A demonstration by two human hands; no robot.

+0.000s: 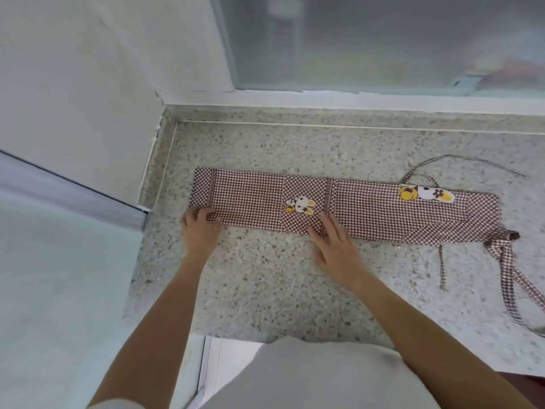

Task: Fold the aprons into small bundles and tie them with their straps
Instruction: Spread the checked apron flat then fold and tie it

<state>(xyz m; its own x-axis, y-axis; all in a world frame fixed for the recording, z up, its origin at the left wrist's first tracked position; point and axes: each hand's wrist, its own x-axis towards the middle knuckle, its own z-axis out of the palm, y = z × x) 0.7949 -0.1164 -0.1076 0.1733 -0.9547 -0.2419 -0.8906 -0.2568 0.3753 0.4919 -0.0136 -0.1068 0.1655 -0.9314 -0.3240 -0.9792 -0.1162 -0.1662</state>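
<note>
One apron [368, 208], brown check, folded to a long strip on the speckled tabletop [265, 284]; long axis left to right, hem end left, strap end right, two rabbit patches face up. Straps [508, 278] trail off the right end, near and far. Two hands: left hand [199, 230] grips the near-left corner with curled fingers; right hand [334, 246] flat, fingers straight, pressing the near edge mid-strip.

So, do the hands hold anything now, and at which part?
The left hand grips the apron at its near left corner. The right hand only rests flat on its near edge, at the middle.
</note>
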